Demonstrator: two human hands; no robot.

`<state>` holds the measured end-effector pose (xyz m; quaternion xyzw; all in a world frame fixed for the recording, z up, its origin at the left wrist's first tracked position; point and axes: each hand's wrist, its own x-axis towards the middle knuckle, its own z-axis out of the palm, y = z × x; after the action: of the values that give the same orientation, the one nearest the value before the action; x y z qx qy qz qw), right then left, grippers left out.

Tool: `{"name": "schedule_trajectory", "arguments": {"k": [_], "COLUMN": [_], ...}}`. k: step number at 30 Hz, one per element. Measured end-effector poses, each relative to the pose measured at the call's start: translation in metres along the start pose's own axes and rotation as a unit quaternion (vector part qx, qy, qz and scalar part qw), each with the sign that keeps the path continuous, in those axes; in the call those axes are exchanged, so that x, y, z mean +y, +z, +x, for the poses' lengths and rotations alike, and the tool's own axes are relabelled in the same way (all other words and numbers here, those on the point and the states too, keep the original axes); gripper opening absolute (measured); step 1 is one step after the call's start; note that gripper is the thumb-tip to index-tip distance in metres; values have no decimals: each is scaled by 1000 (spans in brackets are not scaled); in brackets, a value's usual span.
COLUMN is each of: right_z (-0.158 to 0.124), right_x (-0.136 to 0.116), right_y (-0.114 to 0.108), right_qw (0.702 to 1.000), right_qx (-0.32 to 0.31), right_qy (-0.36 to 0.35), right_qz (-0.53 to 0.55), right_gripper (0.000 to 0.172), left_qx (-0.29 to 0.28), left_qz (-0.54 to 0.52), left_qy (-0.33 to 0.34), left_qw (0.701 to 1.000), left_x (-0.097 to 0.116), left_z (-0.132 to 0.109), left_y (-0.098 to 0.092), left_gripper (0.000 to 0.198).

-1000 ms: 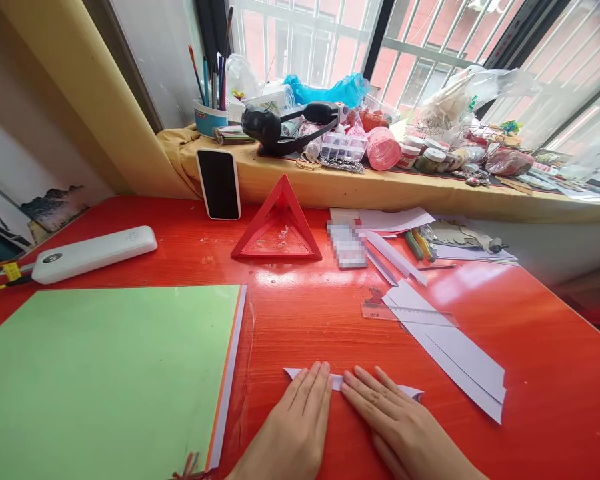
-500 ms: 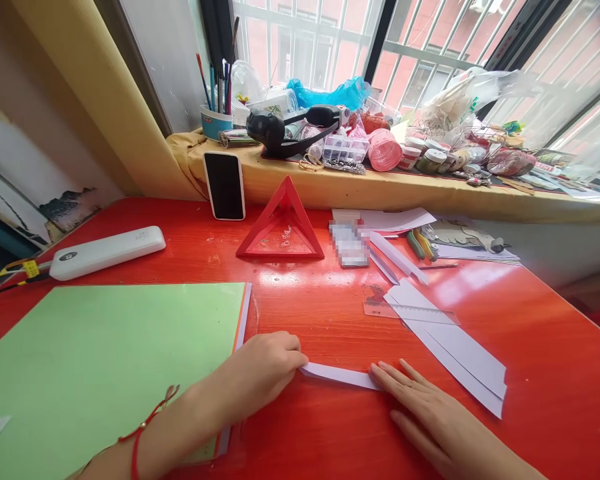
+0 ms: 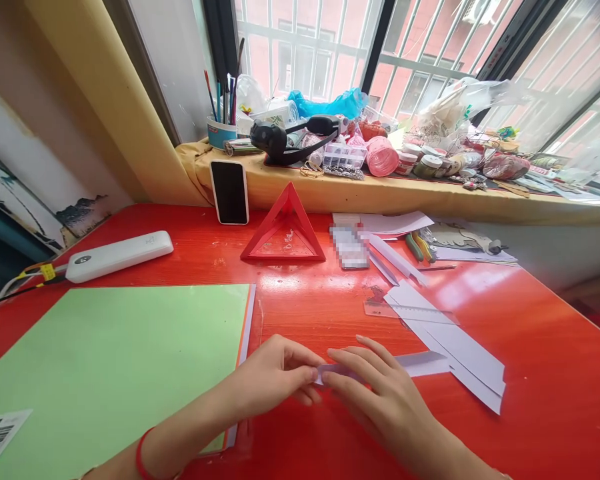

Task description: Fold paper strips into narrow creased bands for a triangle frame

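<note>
With the left hand [image 3: 270, 377], pinches the left end of a folded white paper strip [image 3: 425, 364] between thumb and fingers at a red bench [image 3: 550, 393], wearing a red cord [image 3: 140, 455] on the same wrist. Holds the right hand [image 3: 385, 393] over the strip, with fingers loosely bent and tips close to the pinched end; cannot tell whether gripping there too. Extends the strip rightward from behind the right hand to the edge, in this view, of overlapping white sheets [image 3: 465, 350]. Shows at left, partly behind the left forearm [image 3: 195, 420], a large green sheet [image 3: 145, 353] atop orange and white ones, with part of a barcode label [image 3: 3, 437] near the left corner. Shows at right a clear ruler [image 3: 380, 309] lying across the upper end of the white sheets. Farther back, shows a white oblong device [image 3: 123, 257] with cables at left, a hollow red triangular frame [image 3: 266, 230] standing near the middle, and a tool [image 3: 413, 247] with green and yellow handles at right. Beyond these, shows a phone [image 3: 229, 192] leaning upright against a cloth-covered sill [image 3: 300, 189]. Along the sill, takes in a blue tub [image 3: 221, 137] of brushes, a black headband-like device [image 3: 270, 139], a pink jar [image 3: 383, 157] and a crumpled blue plastic bag [image 3: 330, 104], before a barred window [image 3: 325, 57].
</note>
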<state>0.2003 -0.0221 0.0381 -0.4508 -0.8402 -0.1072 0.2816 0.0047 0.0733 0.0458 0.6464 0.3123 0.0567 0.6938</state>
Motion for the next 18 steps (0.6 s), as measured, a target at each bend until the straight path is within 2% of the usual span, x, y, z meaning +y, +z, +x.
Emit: {"name": "schedule_trajectory", "arguments": {"k": [4,8,13,18], "right_z": [6,6,6,9], "right_x": [-2,-1,-1,1], "right_y": [4,6,5,0], "right_qw": [996,989,987,978], "right_qx": [4,0,2,0], "right_qy": [36,72,77,99], "right_qz": [76,126,140,181], "right_gripper": [21,17,15,14], "left_qx": [3,36,107,140], "left_qz": [-6,24,146,188], "left_qy": [19,51,141,165], "left_qw": [1000,998,973,958], "left_x": [2,4,2,-1], "left_z": [-6,-13,-17,-17], "left_y": [5,11,17,19], "left_gripper": [32,24,17,16]}}
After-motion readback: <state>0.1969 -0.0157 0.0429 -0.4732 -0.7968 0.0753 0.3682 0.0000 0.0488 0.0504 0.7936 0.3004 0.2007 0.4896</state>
